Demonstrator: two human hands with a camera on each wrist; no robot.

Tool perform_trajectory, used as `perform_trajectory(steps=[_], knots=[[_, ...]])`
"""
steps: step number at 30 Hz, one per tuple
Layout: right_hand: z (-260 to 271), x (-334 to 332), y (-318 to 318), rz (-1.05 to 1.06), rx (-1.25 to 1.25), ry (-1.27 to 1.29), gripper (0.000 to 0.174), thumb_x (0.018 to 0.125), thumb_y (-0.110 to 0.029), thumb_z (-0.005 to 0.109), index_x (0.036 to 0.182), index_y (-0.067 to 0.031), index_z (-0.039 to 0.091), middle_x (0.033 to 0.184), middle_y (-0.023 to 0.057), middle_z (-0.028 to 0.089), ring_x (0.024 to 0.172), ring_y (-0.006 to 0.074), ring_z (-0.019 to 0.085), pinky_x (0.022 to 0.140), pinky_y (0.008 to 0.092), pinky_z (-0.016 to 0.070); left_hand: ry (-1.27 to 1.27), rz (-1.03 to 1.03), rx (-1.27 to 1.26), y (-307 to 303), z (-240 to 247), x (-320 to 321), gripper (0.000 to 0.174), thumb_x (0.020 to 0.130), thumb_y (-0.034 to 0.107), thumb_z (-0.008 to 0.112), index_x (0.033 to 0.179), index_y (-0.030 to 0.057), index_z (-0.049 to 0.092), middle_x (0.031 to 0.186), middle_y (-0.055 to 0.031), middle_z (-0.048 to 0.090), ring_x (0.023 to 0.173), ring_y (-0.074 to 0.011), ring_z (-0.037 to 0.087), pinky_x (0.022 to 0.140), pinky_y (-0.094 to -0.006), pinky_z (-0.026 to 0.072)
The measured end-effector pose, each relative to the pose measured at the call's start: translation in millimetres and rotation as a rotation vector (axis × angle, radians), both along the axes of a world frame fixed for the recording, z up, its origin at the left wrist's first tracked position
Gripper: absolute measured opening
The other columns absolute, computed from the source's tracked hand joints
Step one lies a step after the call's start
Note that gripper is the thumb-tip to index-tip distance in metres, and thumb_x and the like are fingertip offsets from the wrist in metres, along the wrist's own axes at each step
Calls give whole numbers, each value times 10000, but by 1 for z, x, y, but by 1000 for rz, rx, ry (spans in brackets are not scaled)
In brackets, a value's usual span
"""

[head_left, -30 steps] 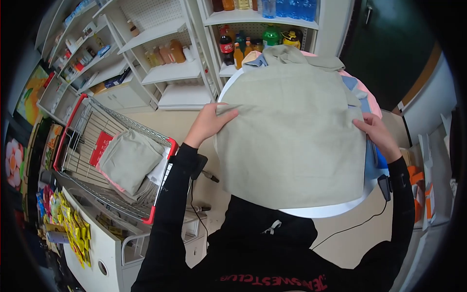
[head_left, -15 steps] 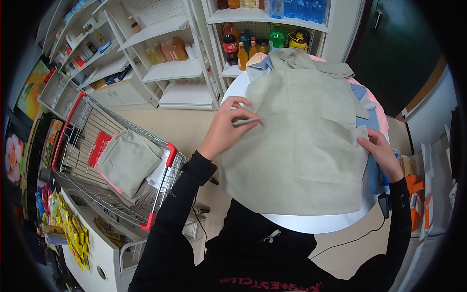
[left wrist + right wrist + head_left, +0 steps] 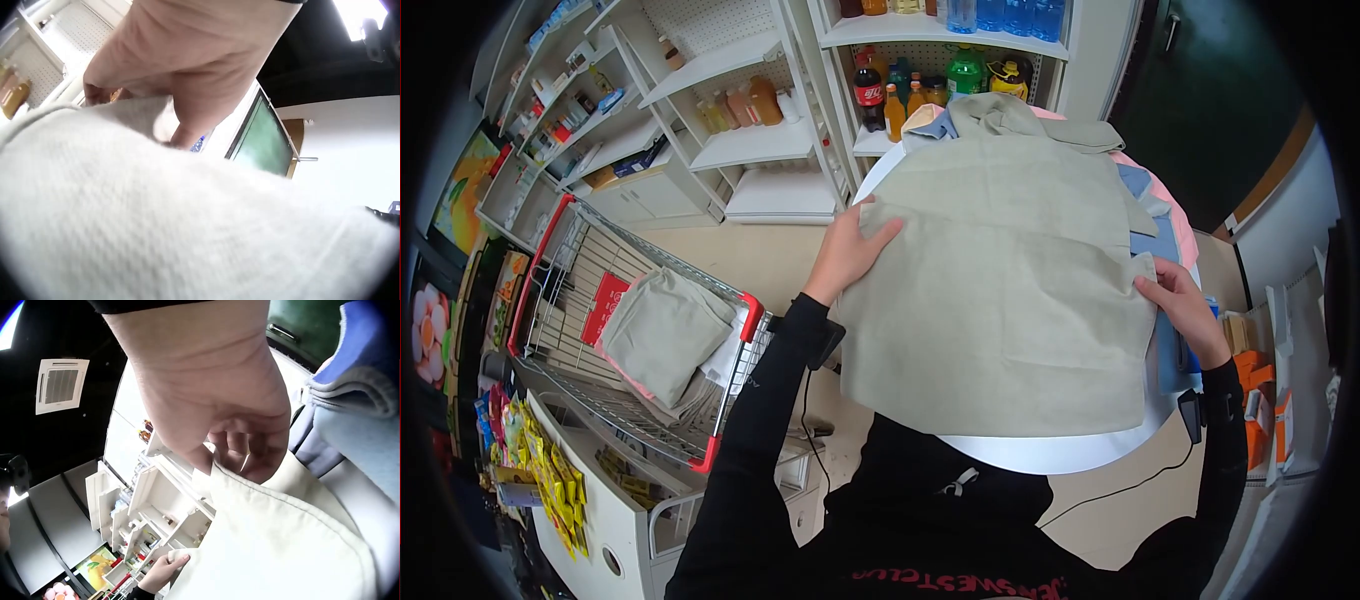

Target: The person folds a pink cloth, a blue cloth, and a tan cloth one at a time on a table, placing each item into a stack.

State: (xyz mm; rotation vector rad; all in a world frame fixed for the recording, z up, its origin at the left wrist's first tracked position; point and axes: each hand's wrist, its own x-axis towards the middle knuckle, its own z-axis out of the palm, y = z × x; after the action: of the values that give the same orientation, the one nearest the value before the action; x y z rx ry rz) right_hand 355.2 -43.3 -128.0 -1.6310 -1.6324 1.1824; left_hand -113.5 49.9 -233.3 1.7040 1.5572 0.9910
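Note:
A pale grey-green shirt (image 3: 1000, 290) lies spread over a round white table (image 3: 1060, 453), its near end hanging toward the person and its far end bunched. My left hand (image 3: 847, 252) grips the shirt's left edge, thumb on top and the other fingers beneath the cloth. In the left wrist view, the pale cloth fills the area below that hand (image 3: 187, 62). At the opposite edge, my right hand (image 3: 1190, 308) pinches the shirt between thumb and fingers. The right wrist view shows a stitched hem running from this hand's (image 3: 231, 419) fingertips.
Blue and pink clothes (image 3: 1165, 205) stick out from under the shirt at the right. On the left stands a shopping cart (image 3: 750, 318) with a folded grey-green garment (image 3: 668, 335) inside. Shelves (image 3: 940, 38) with bottles rise behind the table. Yellow snack packets (image 3: 555, 480) hang at lower left.
My left hand first moved inward, gathering the cloth's left side, then went back out to the left, and the cloth lies flatter. My right hand has shifted slightly toward the person, still pinching.

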Motion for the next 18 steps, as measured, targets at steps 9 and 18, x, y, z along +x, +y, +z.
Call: perform_trajectory(steps=[9,18], knots=[[8,-3,-4,40,16,10,362,1046,-268,675,1314,-26,694,1120,2,745,991,68,661,938,236,499,498,43,428,12,-12,10,509,897,354,819,1122,-90,711,1365,-218,618,1114,-347,630,977,-402,522],[3,-3,-1,65,12,-10,363,1046,-256,675,1321,-20,690,1106,-2,744,982,64,662,932,232,499,162,-481,253,-12,44,26,318,835,217,887,995,-5,725,1384,-79,632,1213,-280,628,985,-368,516]])
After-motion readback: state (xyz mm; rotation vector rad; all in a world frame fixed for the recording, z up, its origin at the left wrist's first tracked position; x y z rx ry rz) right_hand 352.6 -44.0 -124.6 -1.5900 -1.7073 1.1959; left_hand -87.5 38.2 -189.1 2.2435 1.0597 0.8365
